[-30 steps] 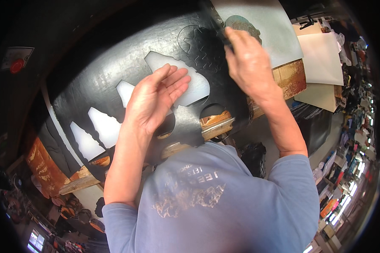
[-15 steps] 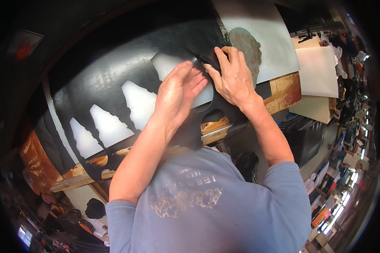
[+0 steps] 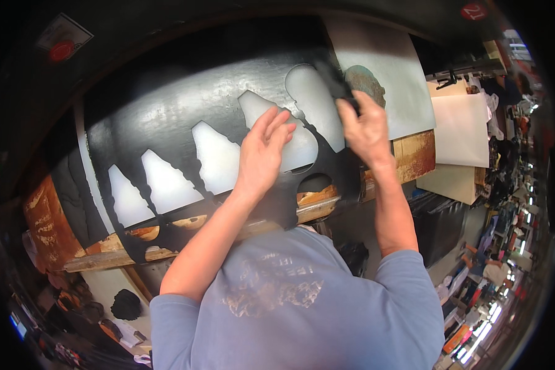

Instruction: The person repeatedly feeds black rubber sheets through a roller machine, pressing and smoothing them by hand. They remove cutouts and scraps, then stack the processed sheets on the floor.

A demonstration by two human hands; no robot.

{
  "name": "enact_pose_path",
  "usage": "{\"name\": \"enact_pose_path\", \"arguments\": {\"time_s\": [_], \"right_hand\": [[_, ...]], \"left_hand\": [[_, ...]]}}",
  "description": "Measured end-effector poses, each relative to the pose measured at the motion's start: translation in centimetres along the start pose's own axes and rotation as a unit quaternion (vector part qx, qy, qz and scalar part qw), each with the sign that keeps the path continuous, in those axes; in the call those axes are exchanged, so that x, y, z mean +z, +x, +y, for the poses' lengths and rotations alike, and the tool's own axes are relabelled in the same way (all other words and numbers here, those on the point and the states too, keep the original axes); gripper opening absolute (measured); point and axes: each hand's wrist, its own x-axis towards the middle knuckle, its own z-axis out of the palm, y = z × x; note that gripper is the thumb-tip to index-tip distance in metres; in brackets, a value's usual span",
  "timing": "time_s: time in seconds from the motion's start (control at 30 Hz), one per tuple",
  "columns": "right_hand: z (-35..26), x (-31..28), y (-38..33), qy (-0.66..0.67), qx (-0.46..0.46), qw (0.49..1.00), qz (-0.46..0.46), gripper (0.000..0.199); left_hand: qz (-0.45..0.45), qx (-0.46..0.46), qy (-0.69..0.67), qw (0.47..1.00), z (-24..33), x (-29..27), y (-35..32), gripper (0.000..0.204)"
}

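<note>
A black sheet [image 3: 185,92] covers most of the bench, with several tapered cut-out holes that bare a whitish board [image 3: 216,160] beneath. My left hand [image 3: 265,151] is over one of these holes, fingers stretched out and holding nothing; whether it touches the sheet I cannot tell. In my right hand [image 3: 369,129], a black cut piece [image 3: 332,77] is pinched, smeared by motion, beside a freshly bared hole. Just beyond that hand lies a flat, rounded, greenish-brown plate [image 3: 365,83] with an uneven edge, on the pale board.
Narrow strips of the black sheet hang over the bench's worn wooden front edge [image 3: 317,209]. Pale panels [image 3: 459,129] stand to the right, above black wrapped stuff [image 3: 438,216]. A dark overhead part with a red round mark [image 3: 61,50] spans the far side.
My right hand has moved right and drawn the black piece up from the sheet, baring another pale hole. My left hand has turned and shifted slightly, its fingers now more spread.
</note>
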Motion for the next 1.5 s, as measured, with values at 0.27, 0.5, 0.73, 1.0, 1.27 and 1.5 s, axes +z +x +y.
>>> {"name": "enact_pose_path", "arguments": {"time_s": [0.27, 0.5, 0.73, 1.0, 1.27, 1.5], "right_hand": [[-1.0, -8.6, 2.0, 0.402, 0.049, 0.913, 0.052, 0.026], [-6.6, -1.5, 0.1, 0.062, -0.390, 0.909, -0.130, 0.054], [-7.8, 2.1, 0.0, 0.090, -0.381, 0.872, -0.295, 0.072], [-7.0, 7.4, 2.2, 0.210, -0.380, 0.868, -0.241, 0.080], [-4.9, 9.8, -0.5, 0.197, -0.325, 0.902, -0.206, 0.093], [-4.1, 11.4, -0.7, 0.374, -0.150, 0.897, -0.181, 0.077]], "left_hand": [[-0.016, -0.058, -0.122, 0.991, 0.6, -1.8, 0.4, 0.070], [-0.186, -0.080, -0.321, 0.925, 5.0, -6.4, 0.4, 0.077], [0.018, 0.121, 0.120, 0.985, 6.0, -8.3, -4.1, 0.053], [-0.053, 0.385, 0.429, 0.815, 4.5, -9.2, -5.8, 0.064], [0.004, 0.264, 0.393, 0.881, 2.4, -9.5, -7.0, 0.052], [0.211, 0.212, 0.180, 0.937, 2.4, -10.1, -8.6, 0.024]]}}
